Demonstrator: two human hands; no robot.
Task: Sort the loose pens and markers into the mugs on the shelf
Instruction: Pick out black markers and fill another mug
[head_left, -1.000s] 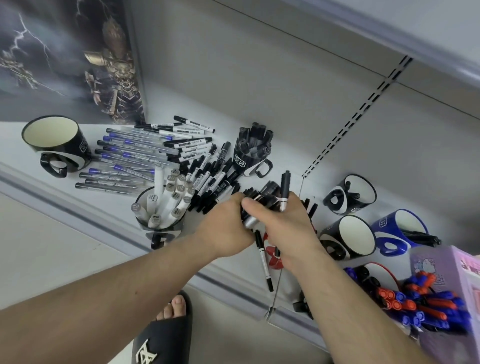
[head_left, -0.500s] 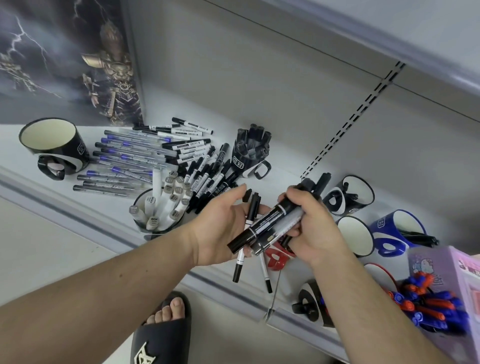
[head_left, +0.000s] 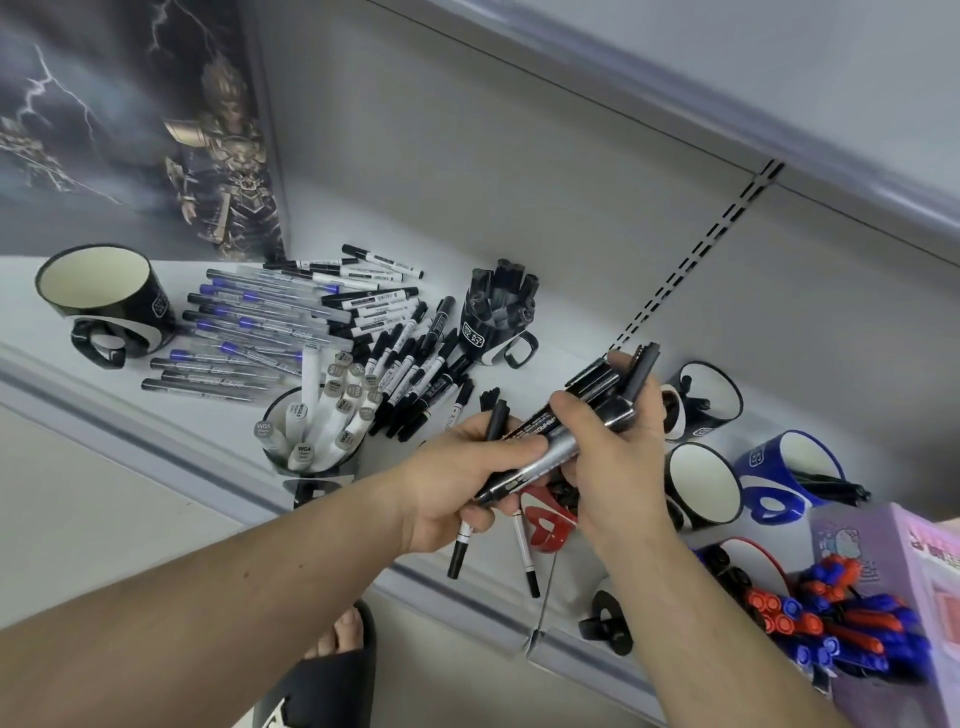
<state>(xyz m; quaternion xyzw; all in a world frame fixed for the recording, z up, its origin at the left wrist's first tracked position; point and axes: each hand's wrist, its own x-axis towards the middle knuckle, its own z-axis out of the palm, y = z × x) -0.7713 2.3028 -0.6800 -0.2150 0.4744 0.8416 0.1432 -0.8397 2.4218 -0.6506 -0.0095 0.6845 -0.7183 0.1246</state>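
Above shelf (head_left: 156, 441) front edge: thick black-and-silver markers (head_left: 561, 441) gripped in right hand (head_left: 618, 462), long axis slanting toward back wall. Two thin black-capped pens (head_left: 462, 540) pinched in left hand (head_left: 457, 483), tips hanging down. Near back: black mug (head_left: 493, 322) holding black markers.

Grey shelf wall (head_left: 519, 171), poster (head_left: 130, 119), pale floor (head_left: 104, 519).

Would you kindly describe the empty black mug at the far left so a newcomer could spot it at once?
Start at the dark poster standing at the shelf's left end. Just below it sits the black mug, beside the row of blue-banded pens. Unlike the marker-filled black mugs further right, its cream inside is empty.
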